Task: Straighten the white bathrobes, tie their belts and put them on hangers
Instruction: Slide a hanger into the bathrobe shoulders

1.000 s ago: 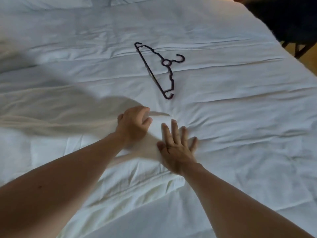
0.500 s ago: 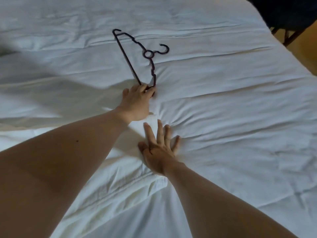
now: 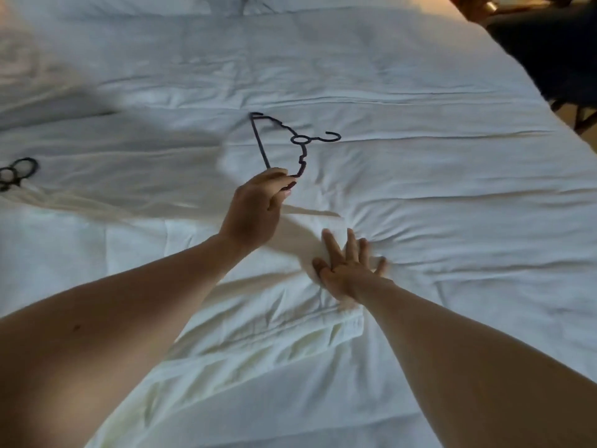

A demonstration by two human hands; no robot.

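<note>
A black plastic hanger (image 3: 298, 141) is tilted up off the bed, its near end pinched in my left hand (image 3: 255, 210), its hook pointing right. Below it a white bathrobe (image 3: 245, 344) lies spread flat on the bed, stretching from the middle toward the lower left. My right hand (image 3: 350, 270) presses flat on the robe's upper end, fingers straight and spread. The robe's belt is not visible.
The white bed cover (image 3: 420, 156) fills most of the view. Another black hanger (image 3: 16, 174) pokes in at the left edge. A dark chair (image 3: 555, 56) stands beyond the bed's right edge at the top right.
My left hand reached up from the robe to the hanger, took hold of its near end and lifted it. My right hand stayed pressed on the robe.
</note>
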